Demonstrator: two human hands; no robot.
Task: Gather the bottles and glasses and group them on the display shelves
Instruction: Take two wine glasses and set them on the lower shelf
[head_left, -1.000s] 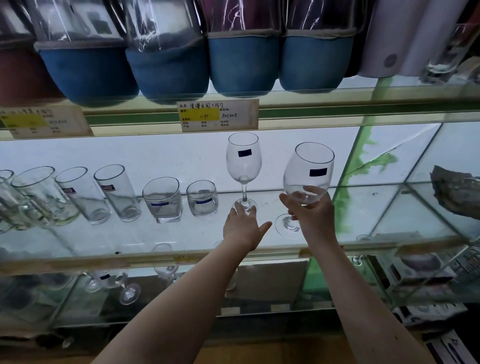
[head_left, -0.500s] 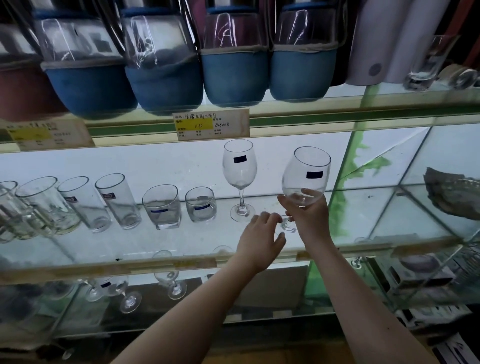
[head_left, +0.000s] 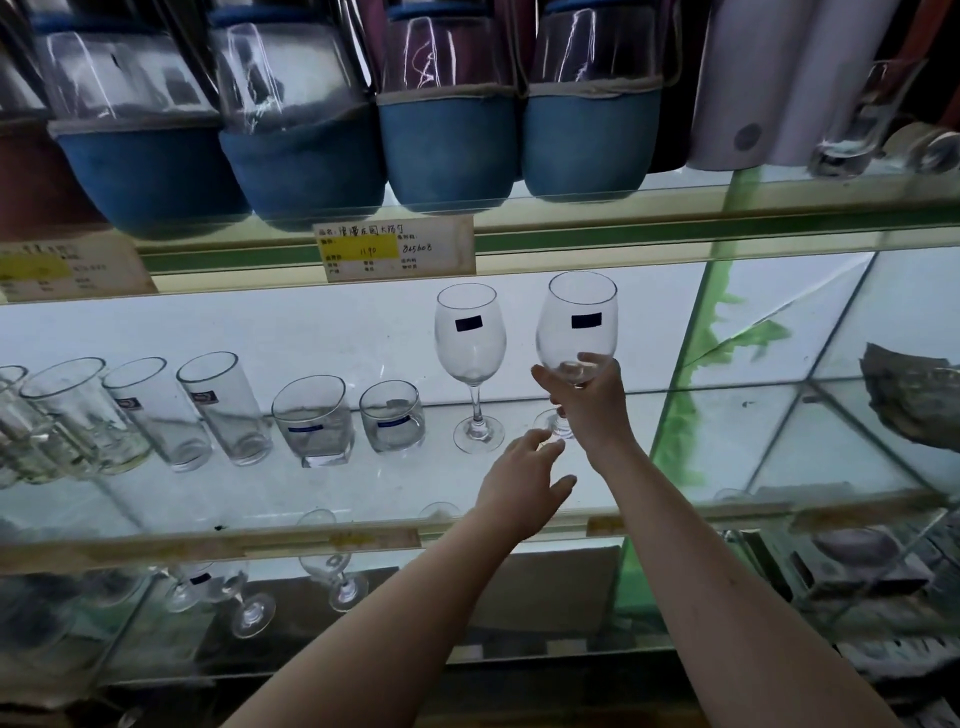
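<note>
On the middle glass shelf (head_left: 727, 447): three tall tumblers (head_left: 223, 410) in full view, two short tumblers (head_left: 314, 421), two wine glasses. Gripping the right wine glass (head_left: 576, 322) under its bowl with the right hand (head_left: 589, 410). Left hand (head_left: 519, 483) empty, fingers spread, just below that glass's foot. Upright now, tilted half a second ago, and closer beside the standing wine glass (head_left: 470, 338).

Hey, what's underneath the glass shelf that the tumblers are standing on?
Several stemmed glasses stand on the lower shelf, left of the left forearm. Both forearms cover what lies behind them.
</note>
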